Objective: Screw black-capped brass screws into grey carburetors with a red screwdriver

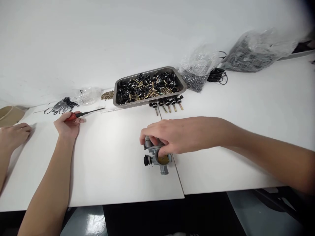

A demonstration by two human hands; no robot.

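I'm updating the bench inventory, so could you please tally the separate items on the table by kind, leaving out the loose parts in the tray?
Screwdrivers: 1, red-handled, in the left hand
Carburetors: 1, under the right hand
Metal trays: 1
Brass-stemmed parts lined up before the tray: 5
Clear plastic bags: 3
Total: 11

A small grey cast-metal carburetor (157,157) is seen upright on the white surface, near its front edge at about 6 o'clock. A black knob projects from it toward 9 o'clock, and a brass-coloured round face is shown at its front. A red-handled screwdriver (82,114) is laid flat at 10 o'clock, its dark shaft pointed toward 3 o'clock.
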